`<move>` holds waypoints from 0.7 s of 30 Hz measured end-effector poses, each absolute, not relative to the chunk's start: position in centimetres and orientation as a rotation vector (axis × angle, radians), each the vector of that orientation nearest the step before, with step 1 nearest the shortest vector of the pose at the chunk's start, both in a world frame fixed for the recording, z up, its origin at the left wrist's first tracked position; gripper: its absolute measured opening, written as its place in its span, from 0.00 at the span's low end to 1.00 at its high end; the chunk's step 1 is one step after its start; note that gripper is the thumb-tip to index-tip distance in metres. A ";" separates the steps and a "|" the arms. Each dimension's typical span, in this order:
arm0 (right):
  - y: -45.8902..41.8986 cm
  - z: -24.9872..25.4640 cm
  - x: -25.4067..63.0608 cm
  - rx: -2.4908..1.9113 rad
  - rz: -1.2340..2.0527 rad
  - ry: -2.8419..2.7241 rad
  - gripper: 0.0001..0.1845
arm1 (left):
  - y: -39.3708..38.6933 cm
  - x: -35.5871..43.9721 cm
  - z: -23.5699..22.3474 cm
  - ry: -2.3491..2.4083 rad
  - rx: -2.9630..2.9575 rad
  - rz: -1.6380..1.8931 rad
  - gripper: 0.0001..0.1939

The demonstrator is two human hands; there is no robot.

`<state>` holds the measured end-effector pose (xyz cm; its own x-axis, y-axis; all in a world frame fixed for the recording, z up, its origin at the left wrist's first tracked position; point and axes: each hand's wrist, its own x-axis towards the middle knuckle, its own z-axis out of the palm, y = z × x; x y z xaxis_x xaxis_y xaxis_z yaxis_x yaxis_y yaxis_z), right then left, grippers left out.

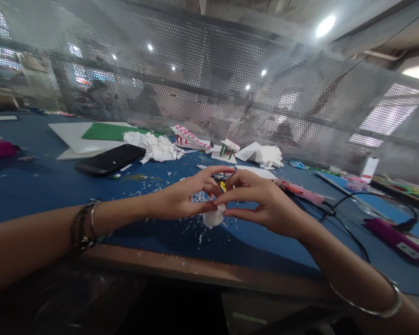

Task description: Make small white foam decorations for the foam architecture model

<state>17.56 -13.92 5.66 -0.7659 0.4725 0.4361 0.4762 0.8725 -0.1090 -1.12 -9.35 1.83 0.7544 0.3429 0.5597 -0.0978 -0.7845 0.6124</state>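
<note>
My left hand reaches in from the left, its fingers arched and its thumb tip at the top of a small rounded white piece. Opposite it, my right hand has its thumb and fingertips pinched at the right side of the same piece. The fingertips of both hands meet there, just above the blue tabletop. What the white piece is made of is unclear. White shreds lie scattered around and beneath it. Behind the fingers, a small yellow and black item is partly hidden.
Behind my hands stand a pile of torn white pieces, small red-and-white and green-and-white models. A black phone lies left. A pink glue gun, cables and a purple power strip occupy the right. Perforated metal screens the back.
</note>
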 end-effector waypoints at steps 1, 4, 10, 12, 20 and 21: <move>-13.9 5.7 17.5 -0.695 0.005 -2.584 0.08 | -9.3 -1.1 1.9 0.189 2.306 0.896 0.30; -14.0 5.7 17.5 -0.706 0.038 -2.586 0.09 | -9.3 -1.1 2.0 0.210 2.315 0.871 0.30; -14.2 5.8 17.6 -0.709 0.068 -2.592 0.11 | -9.3 -1.3 2.3 0.238 2.360 0.834 0.13; -14.1 5.9 17.8 -0.731 0.075 -2.578 0.18 | -9.2 -1.5 2.4 0.258 2.383 0.801 0.05; -13.8 6.1 18.1 -0.701 0.037 -2.345 0.05 | -8.9 -1.4 2.4 0.315 2.343 0.719 0.08; -13.9 6.0 18.1 -0.709 0.039 -2.342 0.07 | -8.9 -1.3 2.4 0.309 2.325 0.712 0.09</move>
